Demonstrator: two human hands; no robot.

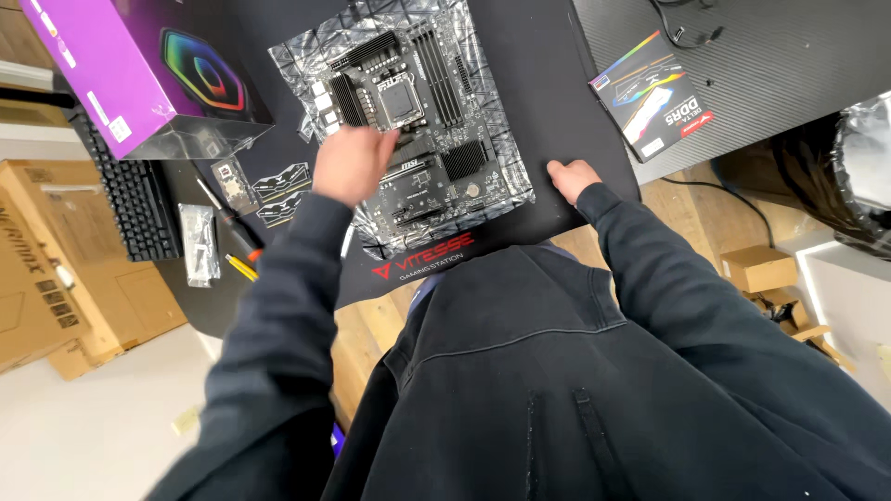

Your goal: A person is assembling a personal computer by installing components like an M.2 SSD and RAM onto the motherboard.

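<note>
My left hand [353, 165] is hovering over the near-left part of the board [422, 111], fingers loosely curled and blurred, so I cannot tell whether the grip is closing on anything; it looks empty. The socket [399, 97] is lying just beyond my fingertips, up and slightly right of them, so this hand is far nearer to it than the other. My right hand [571, 178] is resting flat on the mat [548, 83], just off the board's near-right corner, holding nothing.

The board is lying flat, its long axis running away from me, tilted a little to the left. It is matte black, ridged with finned heatsinks and long slots, and it is sitting on a crinkled silvery bag [306, 65] that is catching the light.

Further out, a glossy purple box [102, 65] is standing to the left, a keyboard [135, 199] beyond it, a screwdriver [232, 232] near my left sleeve, and a small flat black pack [654, 97] lying to the right on the counter [789, 46].
</note>
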